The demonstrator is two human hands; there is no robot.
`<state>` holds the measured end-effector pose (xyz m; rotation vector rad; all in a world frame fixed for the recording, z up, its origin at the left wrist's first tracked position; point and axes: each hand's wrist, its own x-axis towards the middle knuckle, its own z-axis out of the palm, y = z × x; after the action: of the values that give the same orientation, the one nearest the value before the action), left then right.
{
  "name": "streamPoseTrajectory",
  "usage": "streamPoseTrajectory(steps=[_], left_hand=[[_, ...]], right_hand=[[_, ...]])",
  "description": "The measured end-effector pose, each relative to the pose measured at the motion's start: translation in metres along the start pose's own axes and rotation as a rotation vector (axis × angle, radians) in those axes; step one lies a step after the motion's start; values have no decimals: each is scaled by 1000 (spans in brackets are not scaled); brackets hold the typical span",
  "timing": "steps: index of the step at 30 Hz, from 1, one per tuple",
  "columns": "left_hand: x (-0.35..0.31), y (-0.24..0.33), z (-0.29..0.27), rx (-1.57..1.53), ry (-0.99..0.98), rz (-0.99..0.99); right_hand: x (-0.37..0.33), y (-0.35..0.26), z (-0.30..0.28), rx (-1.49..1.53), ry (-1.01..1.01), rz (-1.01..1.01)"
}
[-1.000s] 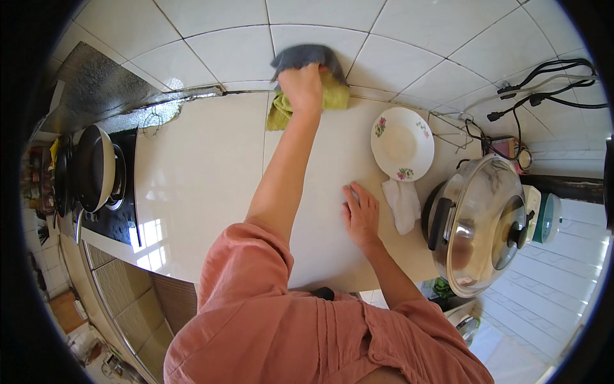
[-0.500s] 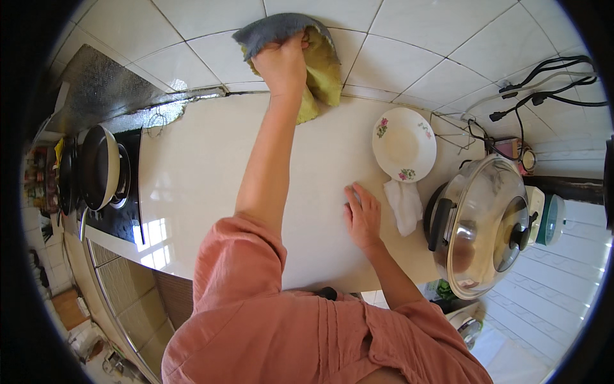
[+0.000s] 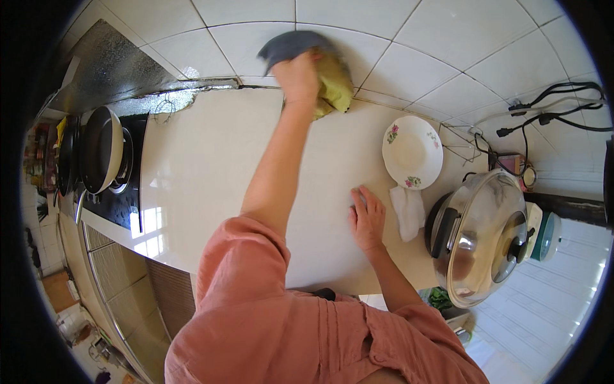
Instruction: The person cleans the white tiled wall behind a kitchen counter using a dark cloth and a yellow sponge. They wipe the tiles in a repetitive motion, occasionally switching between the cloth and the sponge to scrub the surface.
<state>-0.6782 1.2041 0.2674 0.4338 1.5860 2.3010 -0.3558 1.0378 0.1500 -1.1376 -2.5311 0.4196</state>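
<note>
My left hand (image 3: 298, 78) is closed around a cleaning cloth (image 3: 334, 83), grey on one side and yellow-green on the other. That arm stretches far out, pressing the cloth to the white tiled wall (image 3: 441, 38) just above the back edge of the counter. Some of the yellow side hangs down onto the countertop (image 3: 211, 166). Motion blurs the cloth and fingers slightly. Flat on the pale countertop rests my right hand (image 3: 368, 224), fingers apart and holding nothing. Close to its right lies a folded white cloth (image 3: 407, 214), below a white flower-patterned plate (image 3: 412, 153).
On the left, a frying pan (image 3: 102, 150) sits on a black stove (image 3: 133, 192). A large pot with a glass lid (image 3: 480, 256) stands at the right. Black cables (image 3: 550, 115) hang by the wall near a wire rack (image 3: 464, 150).
My left hand has brought the cloth lower on the tiled wall, nearer the counter's back edge. My right hand stays on the countertop. The whole view has shifted slightly.
</note>
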Motion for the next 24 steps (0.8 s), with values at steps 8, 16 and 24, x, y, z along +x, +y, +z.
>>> streamPoseTrajectory(steps=[8, 16, 24], left_hand=[[45, -21, -70, 60, 119, -50], [66, -26, -97, -149, 263, -201], [83, -39, -121, -91, 384, -313]], right_hand=[[3, -2, 2, -21, -6, -17], [3, -5, -1, -52, 0, -31], [5, -5, 1, -64, 8, -50]])
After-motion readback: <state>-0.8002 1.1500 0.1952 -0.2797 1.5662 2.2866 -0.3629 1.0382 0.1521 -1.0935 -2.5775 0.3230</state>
